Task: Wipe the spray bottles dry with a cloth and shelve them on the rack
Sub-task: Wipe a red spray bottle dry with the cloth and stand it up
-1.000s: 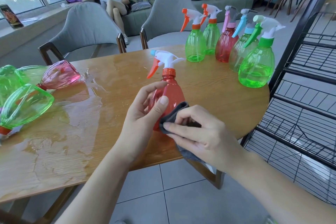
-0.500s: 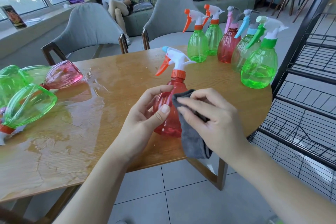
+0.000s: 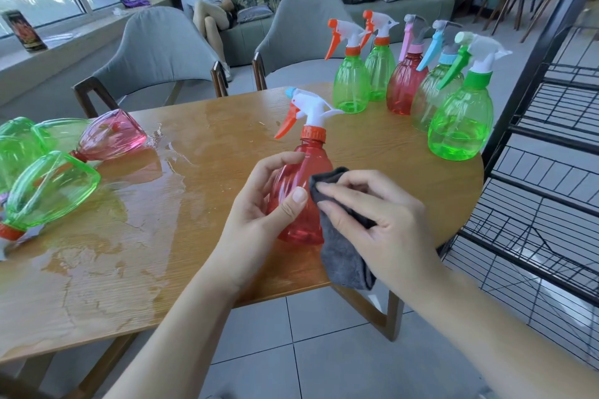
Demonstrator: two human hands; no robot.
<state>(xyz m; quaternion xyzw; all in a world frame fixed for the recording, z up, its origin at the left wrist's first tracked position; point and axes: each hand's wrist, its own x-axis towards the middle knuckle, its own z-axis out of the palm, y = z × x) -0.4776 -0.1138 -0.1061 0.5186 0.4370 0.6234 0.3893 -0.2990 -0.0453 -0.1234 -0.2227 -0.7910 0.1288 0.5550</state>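
My left hand [image 3: 259, 214] grips a red spray bottle [image 3: 301, 172] with a white head and orange trigger, held upright above the table's near edge. My right hand [image 3: 372, 223] holds a dark grey cloth [image 3: 343, 256] pressed against the bottle's right side; the cloth's tail hangs below the hand. Several upright spray bottles [image 3: 460, 120], green and red, stand in a cluster at the table's far right. The black wire rack [image 3: 551, 172] rises just right of the table.
The wooden table [image 3: 129, 253] has a wide puddle on its left half. Several wet bottles [image 3: 48, 188], green and pink, lie on their sides at the left edge. Two grey chairs stand behind the table; a person sits on a sofa beyond.
The bottle has risen and tilted upright in my left hand. My right hand has slid the cloth from the bottle's lower front up onto its right side.
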